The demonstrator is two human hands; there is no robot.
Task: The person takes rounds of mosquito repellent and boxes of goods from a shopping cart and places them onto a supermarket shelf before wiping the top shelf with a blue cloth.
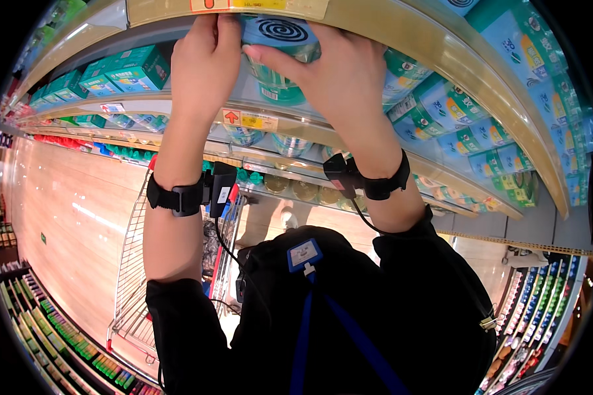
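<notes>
Both of my hands reach in under a yellowish shelf edge at the top of the view. My right hand (343, 69) is around a green, clear-sided tub (276, 79) with a black spiral, like a mosquito coil, on its blue top. The thumb lies across the tub's near side, and the other fingers go behind it. Just left of the tub is my left hand (205, 69), its fingers bent and their tips hidden by the shelf edge. Whether it grips anything cannot be told. More green and blue tubs (440, 108) stand to the right of my right hand.
Teal boxes (133, 69) line the shelf at left. A price rail (252, 120) runs below my hands, with lower shelves of goods under it. A wire shopping cart (133, 276) stands at my left. Black straps with small devices (222, 190) and cables sit on both forearms.
</notes>
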